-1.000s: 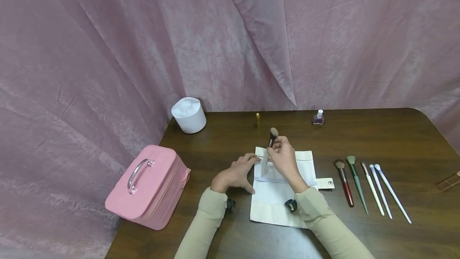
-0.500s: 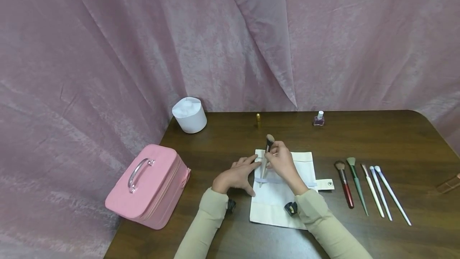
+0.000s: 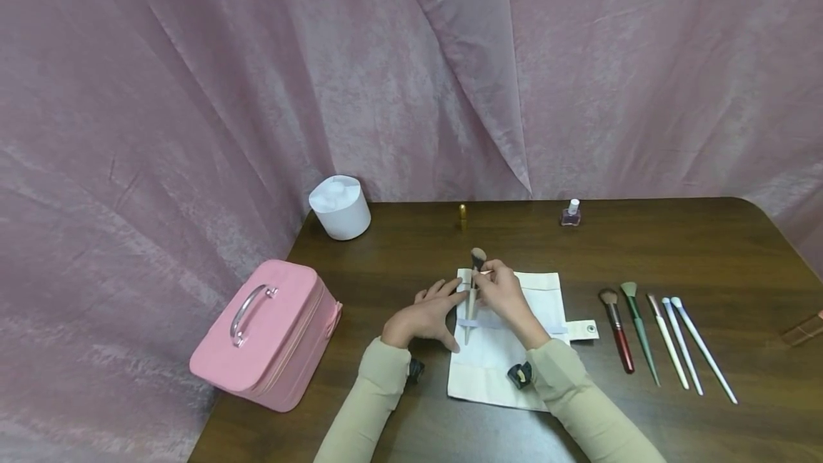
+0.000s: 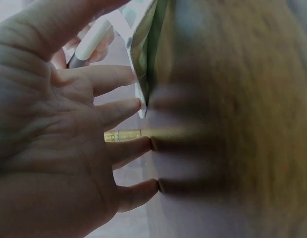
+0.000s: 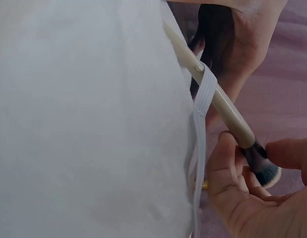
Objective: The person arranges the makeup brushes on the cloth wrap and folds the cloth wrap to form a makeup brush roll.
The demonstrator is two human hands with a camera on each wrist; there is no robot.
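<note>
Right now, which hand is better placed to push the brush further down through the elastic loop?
The right hand, probably: its fingers already pinch the brush near the bristles, handle threaded through the elastic loop. The left hand lies flat, steadying the cloth roll.

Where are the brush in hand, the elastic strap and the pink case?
brush (image 5: pixel 228 111), right wrist view, cream handle just past the strap
elastic strap (image 5: pixel 205 91), right wrist view, loop around the brush handle
pink case (image 3: pixel 283 349), head view, side wall
</note>
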